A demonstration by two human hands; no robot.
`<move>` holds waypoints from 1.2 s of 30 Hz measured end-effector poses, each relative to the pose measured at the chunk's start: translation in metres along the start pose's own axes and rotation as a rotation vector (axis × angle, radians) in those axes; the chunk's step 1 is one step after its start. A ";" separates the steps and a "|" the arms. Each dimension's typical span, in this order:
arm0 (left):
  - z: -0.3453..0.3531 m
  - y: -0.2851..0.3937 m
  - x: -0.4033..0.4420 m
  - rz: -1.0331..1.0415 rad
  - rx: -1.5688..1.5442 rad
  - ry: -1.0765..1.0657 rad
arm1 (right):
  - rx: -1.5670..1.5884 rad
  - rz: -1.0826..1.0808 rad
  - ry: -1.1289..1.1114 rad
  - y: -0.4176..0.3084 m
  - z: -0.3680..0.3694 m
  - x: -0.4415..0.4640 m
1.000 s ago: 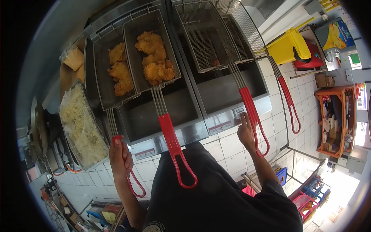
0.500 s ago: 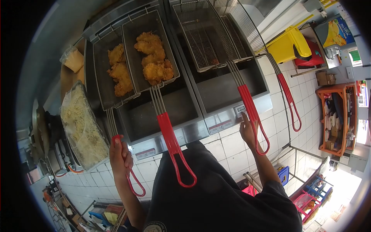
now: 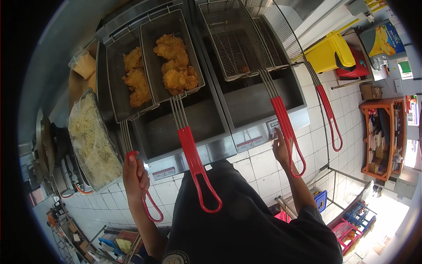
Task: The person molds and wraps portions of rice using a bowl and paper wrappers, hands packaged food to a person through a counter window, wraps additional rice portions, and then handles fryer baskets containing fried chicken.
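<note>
My left hand [image 3: 135, 174] is wrapped around the red handle of the leftmost fryer basket [image 3: 115, 83], which has golden breaded fried chicken [image 3: 137, 83] inside. Beside it, a second basket [image 3: 147, 37] holds more fried chicken [image 3: 179, 79]; its red handle [image 3: 190, 149] sticks out toward me, untouched. My right hand [image 3: 282, 149] is at the front of the right-hand fryer, fingers extended up to the small control panel [image 3: 273, 125]. Partly in front of that hand passes the red handle [image 3: 283, 119] of a wire basket [image 3: 228, 46].
Another wire basket [image 3: 270, 35] with a red handle [image 3: 327, 103] is at the right. Pale crumbs [image 3: 94, 141] fill a plastic-lined tray on the left, near a bagged container [image 3: 83, 65]. A yellow bin [image 3: 329, 50] and orange shelf [image 3: 365, 136] stand to the right.
Both hands keep practically the same places. Only the camera view has shifted slightly.
</note>
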State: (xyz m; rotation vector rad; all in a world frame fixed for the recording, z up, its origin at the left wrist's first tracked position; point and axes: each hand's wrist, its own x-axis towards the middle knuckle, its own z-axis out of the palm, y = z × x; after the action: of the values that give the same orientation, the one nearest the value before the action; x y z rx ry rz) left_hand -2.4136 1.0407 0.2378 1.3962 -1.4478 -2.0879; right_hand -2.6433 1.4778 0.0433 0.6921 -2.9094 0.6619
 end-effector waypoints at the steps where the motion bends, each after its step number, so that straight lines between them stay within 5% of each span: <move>1: 0.001 0.001 -0.001 -0.001 0.000 0.002 | -0.011 -0.013 0.001 0.002 0.001 0.000; 18: 0.001 0.001 -0.002 0.018 0.009 -0.006 | -0.070 -0.088 0.063 -0.014 -0.006 -0.002; 24: 0.002 0.000 -0.001 0.027 -0.013 -0.013 | -0.223 -0.134 -0.069 -0.012 -0.008 -0.003; 31: -0.003 -0.002 -0.001 0.036 -0.004 -0.014 | 0.062 0.048 0.253 -0.024 -0.019 0.009; 36: -0.002 0.000 -0.001 0.022 0.004 -0.022 | 0.133 0.640 0.065 0.047 0.029 -0.063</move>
State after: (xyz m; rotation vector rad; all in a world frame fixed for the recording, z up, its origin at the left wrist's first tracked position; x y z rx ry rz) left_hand -2.4120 1.0401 0.2381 1.3562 -1.4697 -2.0943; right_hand -2.6070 1.5292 -0.0120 -0.2826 -3.0264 0.9068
